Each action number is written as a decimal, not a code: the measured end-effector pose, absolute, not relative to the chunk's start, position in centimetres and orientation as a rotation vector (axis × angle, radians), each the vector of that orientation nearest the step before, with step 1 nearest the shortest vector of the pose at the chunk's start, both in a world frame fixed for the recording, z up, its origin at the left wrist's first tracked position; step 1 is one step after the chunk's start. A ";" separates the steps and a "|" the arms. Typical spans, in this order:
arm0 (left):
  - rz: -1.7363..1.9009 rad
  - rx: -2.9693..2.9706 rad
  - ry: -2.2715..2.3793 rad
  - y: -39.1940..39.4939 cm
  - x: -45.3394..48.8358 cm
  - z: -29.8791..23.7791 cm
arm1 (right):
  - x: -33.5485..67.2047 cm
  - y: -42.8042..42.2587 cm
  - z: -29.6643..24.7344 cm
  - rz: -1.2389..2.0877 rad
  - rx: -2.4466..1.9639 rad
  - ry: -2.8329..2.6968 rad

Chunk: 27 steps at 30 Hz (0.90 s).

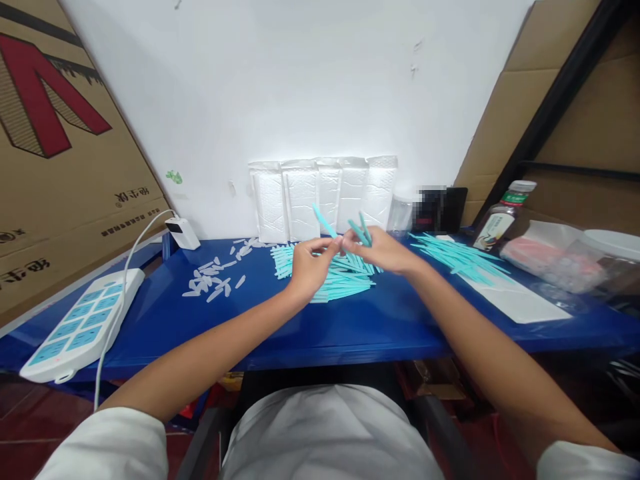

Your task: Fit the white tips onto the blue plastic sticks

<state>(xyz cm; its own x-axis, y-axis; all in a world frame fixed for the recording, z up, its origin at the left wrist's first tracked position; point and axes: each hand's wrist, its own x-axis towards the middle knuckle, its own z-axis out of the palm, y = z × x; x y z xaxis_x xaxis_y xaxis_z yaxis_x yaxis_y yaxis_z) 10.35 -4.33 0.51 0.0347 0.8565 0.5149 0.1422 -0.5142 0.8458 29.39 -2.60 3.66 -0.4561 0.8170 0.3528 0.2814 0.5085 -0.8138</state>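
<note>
My left hand [311, 267] is closed in a pinch at the lower end of a thin turquoise stick [324, 220], which tilts up and to the left. The fingertips of my right hand [380, 250] meet the left ones at that end. More turquoise sticks [365, 230] jut up from between the fingers of my right hand. Under both hands lies a pile of similar turquoise sticks [345, 287] on the blue table [280, 343]. To the left are scattered small whitish translucent pieces [207, 279], whose kind I cannot make out.
White padded mailers [303, 200] lean against the wall. More turquoise sticks [457, 259] lie at right by a white sheet [520, 297], a bottle [505, 213] and clear tubs [607, 263]. At left are a power strip [85, 327], a white charger [183, 232] and a cardboard box [75, 180].
</note>
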 end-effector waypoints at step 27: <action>0.241 2.171 1.596 1.2 -12.4 1.7 | 30.6 -0.6 2.6 0.636 -1.088 -1.862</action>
